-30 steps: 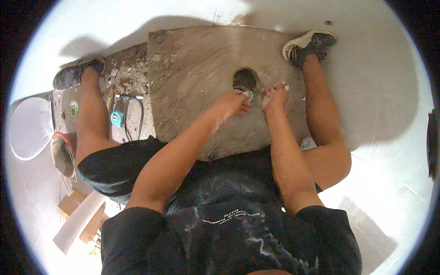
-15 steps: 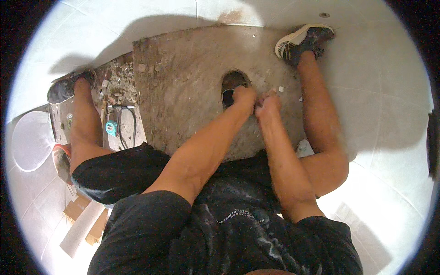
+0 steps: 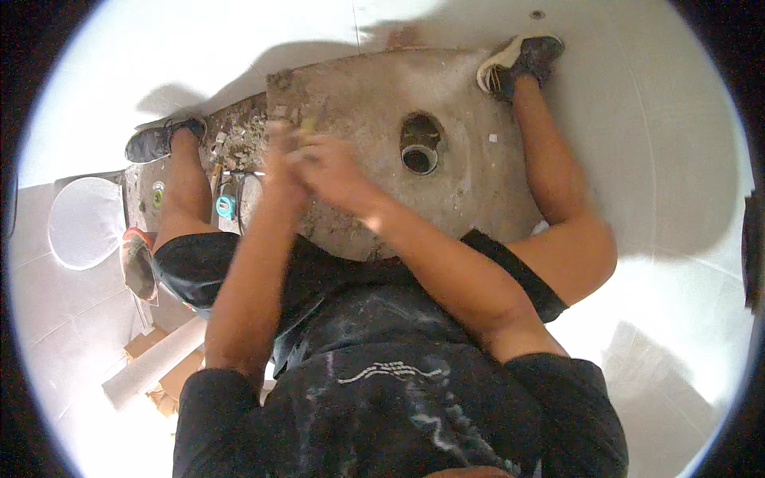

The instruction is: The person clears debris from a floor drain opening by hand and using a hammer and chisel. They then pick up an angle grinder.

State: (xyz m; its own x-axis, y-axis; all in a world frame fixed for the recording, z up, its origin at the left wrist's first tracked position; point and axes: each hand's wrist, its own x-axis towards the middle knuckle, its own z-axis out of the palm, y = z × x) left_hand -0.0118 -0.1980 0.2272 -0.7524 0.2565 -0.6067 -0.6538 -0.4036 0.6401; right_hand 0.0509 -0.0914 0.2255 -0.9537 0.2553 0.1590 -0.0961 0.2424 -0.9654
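Note:
My left hand (image 3: 285, 163) and my right hand (image 3: 339, 171) come together over the left part of a rough concrete floor patch (image 3: 358, 95). Motion smears both, so their fingers cannot be made out. A small yellowish blur shows beside the fingertips; whether it is held is unclear. To the right of my hands, a dark hole (image 3: 421, 127) opens in the concrete. Inside its near end sits the round light rim of a pipe (image 3: 419, 160), uncovered and apart from both hands.
Broken rubble (image 3: 243, 127) lies along the patch's left edge. A teal tape measure (image 3: 226, 207) rests near my left leg. Farther left are a white round mesh piece (image 3: 86, 225) and an orange-edged shoe (image 3: 139, 267). Cardboard (image 3: 147, 342) lies at lower left. My shoes flank the patch.
Both hands have moved left, away from the hole, and now meet over the patch's left part. The hole and pipe rim have come into full view. My view has shifted slightly.

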